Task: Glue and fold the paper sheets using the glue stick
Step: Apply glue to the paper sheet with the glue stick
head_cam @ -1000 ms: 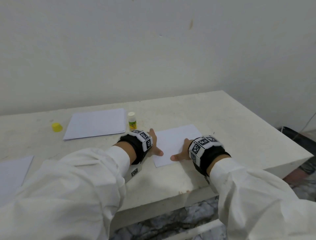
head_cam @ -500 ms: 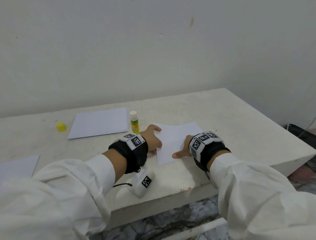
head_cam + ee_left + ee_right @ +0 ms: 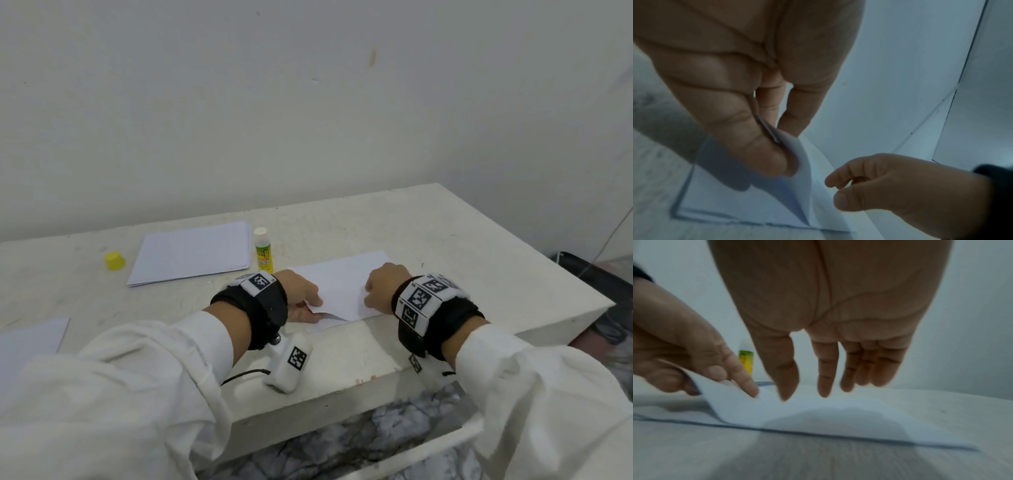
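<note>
A white paper sheet [image 3: 342, 284] lies near the table's front edge, on top of another sheet [image 3: 322, 327] whose edge shows beneath. My left hand [image 3: 317, 308] pinches the top sheet's near left corner between thumb and fingers and holds it raised; the left wrist view shows this pinch [image 3: 781, 146] on the curled paper [image 3: 803, 178]. My right hand [image 3: 368, 298] rests with straight fingertips [image 3: 824, 392] on the right part of the sheet [image 3: 818, 415]. The uncapped glue stick [image 3: 263, 251] stands upright just behind my left hand.
A stack of white sheets [image 3: 191, 253] lies left of the glue stick, with the yellow cap [image 3: 114, 261] further left. Another sheet [image 3: 30, 339] sits at the far left. The table's front edge [image 3: 342, 387] is close below my wrists; a wall rises behind.
My left hand went from lying flat at the sheet's left edge to pinching its near corner and lifting it. My right hand shifted slightly further onto the sheet.
</note>
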### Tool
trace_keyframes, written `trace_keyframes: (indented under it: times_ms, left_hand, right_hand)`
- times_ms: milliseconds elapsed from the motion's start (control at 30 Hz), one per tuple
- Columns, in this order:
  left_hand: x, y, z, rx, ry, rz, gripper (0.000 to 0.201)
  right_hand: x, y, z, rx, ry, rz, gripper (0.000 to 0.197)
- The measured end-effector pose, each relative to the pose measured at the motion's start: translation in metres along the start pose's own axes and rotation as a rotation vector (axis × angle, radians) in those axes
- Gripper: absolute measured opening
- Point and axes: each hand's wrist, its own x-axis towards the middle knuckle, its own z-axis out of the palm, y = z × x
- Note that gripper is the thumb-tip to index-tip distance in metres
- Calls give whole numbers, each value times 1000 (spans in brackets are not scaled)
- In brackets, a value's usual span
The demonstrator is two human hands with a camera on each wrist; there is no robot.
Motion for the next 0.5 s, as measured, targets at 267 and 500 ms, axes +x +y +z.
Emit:
trace_keyframes:
  times_ms: [267, 500]
  left_hand:
    - [-6, 6, 0, -79, -35, -50, 11]
    - [-1, 3, -1, -126, -57, -78, 21]
  right_hand:
    - [-52, -45, 15, 111, -193, -434, 38]
    - [-23, -41, 34, -204, -148, -252, 55]
